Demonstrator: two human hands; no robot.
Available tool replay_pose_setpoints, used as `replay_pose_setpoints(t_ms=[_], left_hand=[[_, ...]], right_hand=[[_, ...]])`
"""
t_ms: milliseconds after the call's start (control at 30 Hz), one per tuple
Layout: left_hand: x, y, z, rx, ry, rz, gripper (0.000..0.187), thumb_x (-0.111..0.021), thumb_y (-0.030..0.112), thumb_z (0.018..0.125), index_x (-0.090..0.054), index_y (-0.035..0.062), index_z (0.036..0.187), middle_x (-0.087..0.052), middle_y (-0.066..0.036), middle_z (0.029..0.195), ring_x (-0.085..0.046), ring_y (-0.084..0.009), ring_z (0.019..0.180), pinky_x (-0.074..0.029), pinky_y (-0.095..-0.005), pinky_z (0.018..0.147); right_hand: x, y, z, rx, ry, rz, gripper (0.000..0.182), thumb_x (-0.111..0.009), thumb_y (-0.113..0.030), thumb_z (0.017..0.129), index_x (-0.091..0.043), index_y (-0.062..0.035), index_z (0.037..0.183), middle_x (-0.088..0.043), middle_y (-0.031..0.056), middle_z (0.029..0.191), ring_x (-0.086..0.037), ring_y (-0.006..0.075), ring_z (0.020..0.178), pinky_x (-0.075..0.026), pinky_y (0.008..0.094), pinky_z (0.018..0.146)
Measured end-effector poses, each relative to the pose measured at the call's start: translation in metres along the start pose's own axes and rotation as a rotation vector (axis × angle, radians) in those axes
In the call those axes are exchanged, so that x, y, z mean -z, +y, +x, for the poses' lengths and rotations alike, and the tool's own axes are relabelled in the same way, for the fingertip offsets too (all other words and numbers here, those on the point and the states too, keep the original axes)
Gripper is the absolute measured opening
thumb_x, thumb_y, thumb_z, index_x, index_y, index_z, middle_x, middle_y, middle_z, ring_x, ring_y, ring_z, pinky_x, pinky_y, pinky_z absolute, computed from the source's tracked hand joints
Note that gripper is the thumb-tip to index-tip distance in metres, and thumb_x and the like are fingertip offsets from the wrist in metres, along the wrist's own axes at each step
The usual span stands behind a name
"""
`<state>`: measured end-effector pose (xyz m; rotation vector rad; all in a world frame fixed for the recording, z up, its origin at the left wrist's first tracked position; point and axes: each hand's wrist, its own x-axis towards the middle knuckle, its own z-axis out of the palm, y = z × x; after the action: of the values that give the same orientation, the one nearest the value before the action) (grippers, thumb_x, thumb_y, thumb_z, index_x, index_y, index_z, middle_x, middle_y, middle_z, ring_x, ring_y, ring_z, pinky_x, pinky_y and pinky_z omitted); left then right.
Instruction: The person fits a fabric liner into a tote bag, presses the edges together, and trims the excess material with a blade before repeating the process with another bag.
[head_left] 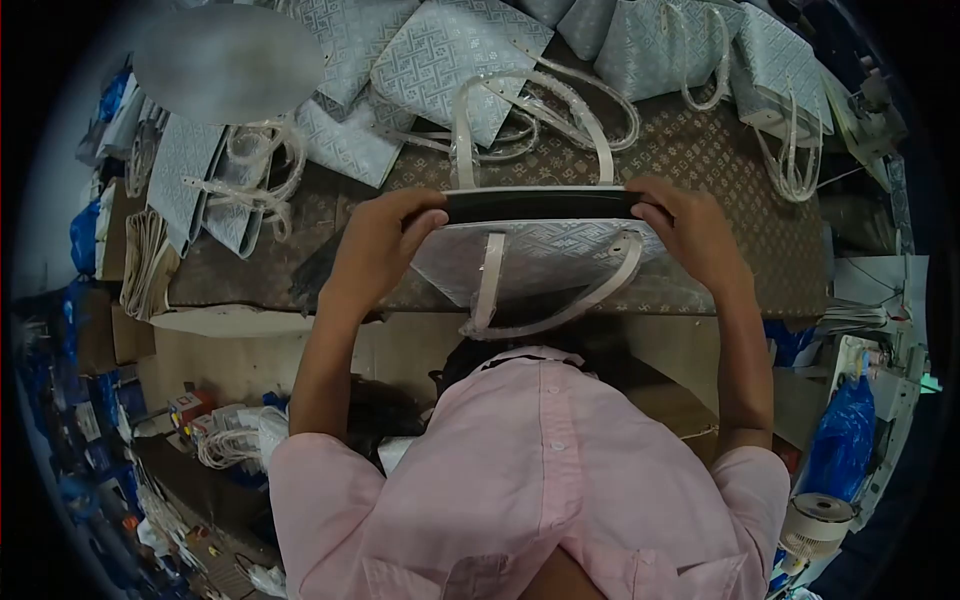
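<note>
A silver-grey patterned handbag (540,252) is held upright near the table's front edge, its dark opening facing up. Two pale handles wrapped in clear plastic belong to it: one stands up behind the opening, the other hangs down in front. At the opening's left end, my left hand (392,240) pinches the rim between thumb and fingers. My right hand (690,228) grips the rim at the opposite end in the same way. The bag's lower part is partly hidden by its front panel and handle.
More silver bags (460,62) with plastic-wrapped handles lie along the back of the brown patterned table (700,150). Others rest at the left (182,180) and hang at the far right (785,75). A blue plastic bag (842,435) is at the lower right.
</note>
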<state>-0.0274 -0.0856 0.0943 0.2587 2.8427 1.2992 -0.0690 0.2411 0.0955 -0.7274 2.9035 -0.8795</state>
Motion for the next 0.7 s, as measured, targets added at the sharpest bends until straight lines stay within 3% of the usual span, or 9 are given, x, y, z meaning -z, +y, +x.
replay_pose_setpoints(t_ms=[133, 233, 300, 333, 400, 500, 567, 600, 700], left_hand=[[-0.001, 0.007, 0.004, 0.174, 0.035, -0.021, 0.019, -0.069, 0.011, 0.079, -0.057, -0.0006, 0.088, -0.059, -0.013, 0.069, -0.059, -0.024, 0.064, -0.044, -0.0345, 0.059], [0.001, 0.006, 0.014, 0.215, -0.092, 0.092, 0.025, -0.071, 0.01, 0.077, -0.051, 0.0001, 0.089, -0.06, -0.016, 0.069, -0.058, -0.0258, 0.062, -0.043, -0.0352, 0.059], [-0.003, 0.009, 0.018, 0.128, -0.119, 0.271, 0.027, -0.069, 0.008, 0.08, -0.047, 0.0029, 0.096, -0.062, -0.01, 0.068, -0.054, -0.0143, 0.06, -0.042, -0.0282, 0.057], [-0.005, 0.004, 0.018, 0.074, -0.127, 0.287, 0.036, -0.07, 0.009, 0.08, -0.045, 0.0053, 0.106, -0.062, -0.014, 0.068, -0.056, -0.0201, 0.058, -0.043, -0.0307, 0.058], [-0.005, -0.004, 0.021, 0.001, -0.101, 0.342, 0.039, -0.07, 0.01, 0.079, -0.044, 0.0052, 0.109, -0.063, -0.015, 0.069, -0.057, -0.023, 0.059, -0.044, -0.0327, 0.059], [-0.007, -0.008, 0.031, -0.117, -0.076, 0.471, 0.044, -0.071, 0.011, 0.079, -0.046, 0.0052, 0.115, -0.064, -0.018, 0.077, -0.063, -0.0317, 0.069, -0.047, -0.0385, 0.064], [-0.006, -0.007, 0.038, -0.281, -0.14, 0.631, 0.037, -0.071, 0.011, 0.078, -0.053, 0.0037, 0.109, -0.063, -0.019, 0.082, -0.062, -0.0348, 0.077, -0.048, -0.0405, 0.068], [-0.007, -0.004, 0.04, -0.225, -0.148, 0.643, 0.027, -0.072, 0.011, 0.076, -0.058, 0.0008, 0.096, -0.062, -0.02, 0.084, -0.06, -0.038, 0.084, -0.047, -0.0427, 0.071], [-0.011, -0.006, 0.046, -0.234, -0.165, 0.652, 0.025, -0.072, 0.004, 0.069, -0.053, -0.0017, 0.083, -0.058, -0.022, 0.083, -0.058, -0.0419, 0.083, -0.047, -0.048, 0.07]], right_hand=[[-0.002, 0.004, 0.005, -0.027, -0.086, -0.16, 0.028, -0.066, -0.012, 0.081, -0.054, -0.0059, 0.106, -0.065, 0.014, 0.078, -0.063, 0.0321, 0.072, -0.047, 0.0404, 0.06], [0.005, 0.001, 0.012, 0.114, -0.145, -0.191, 0.035, -0.066, -0.014, 0.081, -0.048, -0.0078, 0.111, -0.064, 0.0155, 0.075, -0.063, 0.0352, 0.073, -0.047, 0.0442, 0.063], [0.007, 0.002, 0.021, 0.18, -0.19, -0.395, 0.04, -0.066, -0.014, 0.081, -0.045, -0.0077, 0.114, -0.063, 0.0162, 0.074, -0.062, 0.0376, 0.074, -0.047, 0.0452, 0.066], [0.006, 0.007, 0.026, 0.191, -0.207, -0.389, 0.04, -0.066, -0.014, 0.081, -0.045, -0.0077, 0.114, -0.063, 0.0162, 0.074, -0.062, 0.0376, 0.074, -0.047, 0.0452, 0.066], [0.002, 0.017, 0.036, 0.302, -0.209, -0.418, 0.03, -0.069, -0.016, 0.078, -0.05, -0.0003, 0.094, -0.062, 0.0195, 0.072, -0.063, 0.036, 0.073, -0.051, 0.0429, 0.063], [-0.006, 0.028, 0.04, 0.4, -0.116, -0.428, 0.028, -0.07, -0.015, 0.078, -0.053, 0.0007, 0.093, -0.062, 0.0198, 0.072, -0.064, 0.0356, 0.074, -0.052, 0.0414, 0.065], [-0.009, 0.032, 0.045, 0.352, -0.175, -0.4, 0.026, -0.068, -0.014, 0.078, -0.054, -0.0007, 0.096, -0.062, 0.02, 0.075, -0.063, 0.0365, 0.076, -0.05, 0.0429, 0.067], [-0.008, 0.034, 0.049, 0.305, -0.213, -0.378, 0.025, -0.067, -0.014, 0.079, -0.056, -0.002, 0.099, -0.062, 0.0202, 0.078, -0.062, 0.0373, 0.078, -0.049, 0.0444, 0.068], [-0.011, 0.038, 0.049, 0.333, -0.168, -0.392, 0.023, -0.067, -0.013, 0.079, -0.056, -0.0009, 0.094, -0.062, 0.0201, 0.078, -0.062, 0.0376, 0.078, -0.049, 0.0439, 0.069]])
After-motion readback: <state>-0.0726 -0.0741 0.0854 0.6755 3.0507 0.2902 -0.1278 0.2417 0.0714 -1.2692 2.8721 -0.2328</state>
